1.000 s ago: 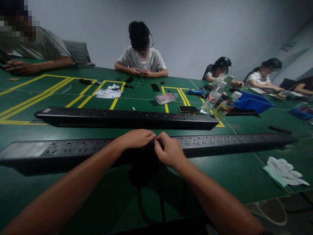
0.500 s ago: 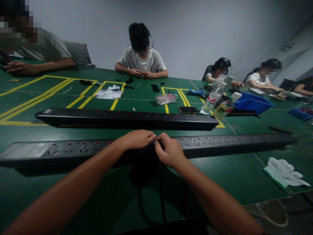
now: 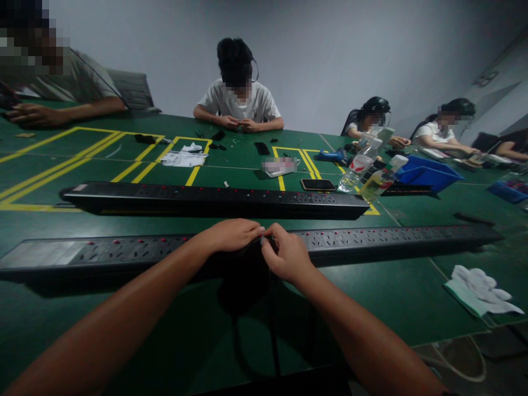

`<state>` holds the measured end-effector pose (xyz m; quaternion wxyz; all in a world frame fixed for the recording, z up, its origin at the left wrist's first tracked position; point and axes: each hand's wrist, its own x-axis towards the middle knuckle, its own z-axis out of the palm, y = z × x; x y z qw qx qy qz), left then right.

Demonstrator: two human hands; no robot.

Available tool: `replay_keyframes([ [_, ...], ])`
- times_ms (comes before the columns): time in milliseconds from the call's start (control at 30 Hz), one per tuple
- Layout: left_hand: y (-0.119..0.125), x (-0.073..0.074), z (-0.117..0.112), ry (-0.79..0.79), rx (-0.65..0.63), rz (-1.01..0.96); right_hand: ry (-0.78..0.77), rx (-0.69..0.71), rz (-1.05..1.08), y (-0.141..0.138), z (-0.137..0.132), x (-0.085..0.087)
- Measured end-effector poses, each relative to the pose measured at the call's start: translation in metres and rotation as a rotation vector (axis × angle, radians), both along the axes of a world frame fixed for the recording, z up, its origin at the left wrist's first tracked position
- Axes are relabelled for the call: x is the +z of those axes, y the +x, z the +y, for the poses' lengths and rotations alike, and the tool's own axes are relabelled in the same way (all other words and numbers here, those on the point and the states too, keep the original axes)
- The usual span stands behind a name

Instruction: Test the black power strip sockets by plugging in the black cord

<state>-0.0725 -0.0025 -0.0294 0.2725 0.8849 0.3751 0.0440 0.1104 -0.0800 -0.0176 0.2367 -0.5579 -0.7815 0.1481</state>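
A long black power strip [image 3: 363, 238] with a row of sockets and red switches lies across the table in front of me. My left hand [image 3: 231, 235] is bent over its middle, fingers closed on a dark piece mostly hidden beneath the palm. Fingertips nearly touching it, my right hand [image 3: 289, 254] pinches with thumb and forefinger at the top of a black cable [image 3: 274, 324], which hangs down toward me. The cable's upper end is hidden between the hands. Just beyond lies a second black power strip [image 3: 214, 202], roughly parallel.
White gloves [image 3: 480, 291] rest near the right front edge. Behind the strips are a phone [image 3: 317, 185], two bottles [image 3: 381, 180], a blue bin [image 3: 431, 175] and crumpled white material [image 3: 185, 156]. Several people sit around the green table [image 3: 371, 297], marked with yellow tape.
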Motion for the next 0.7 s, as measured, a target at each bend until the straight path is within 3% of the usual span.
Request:
replay_keyframes([
  [700,0.0006,-0.0009,0.0003,-0.006,0.002,0.005,0.004,0.000,-0.001,0.0005,0.0002,0.0000],
])
